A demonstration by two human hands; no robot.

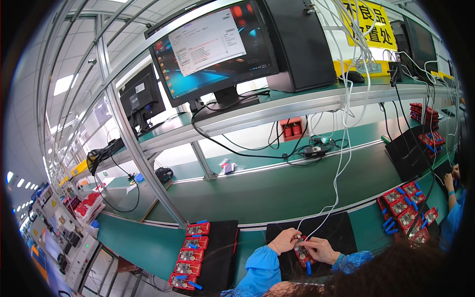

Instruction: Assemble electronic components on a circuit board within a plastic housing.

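Note:
A circuit board in a red tray [302, 257] lies on a black mat [341, 232] in front of me, with a blue piece [308, 268] sticking out at its near end. My left hand [284, 241] is closed at the board's far left edge, pinching the end of a white cable [316, 216]. From the right, my right hand [321, 250] reaches over the board, its fingers pinched where a second white cable [326, 218] comes down. The plug ends are hidden by my fingertips. Both forearms wear blue sleeves.
Several red trays with boards [190, 255] line a black mat at left; more trays [405, 210] cluster at right. A co-worker's hand [449, 182] shows at far right. Above, a shelf carries a monitor [213, 49] and a black computer case [302, 44]. Cables hang down from it.

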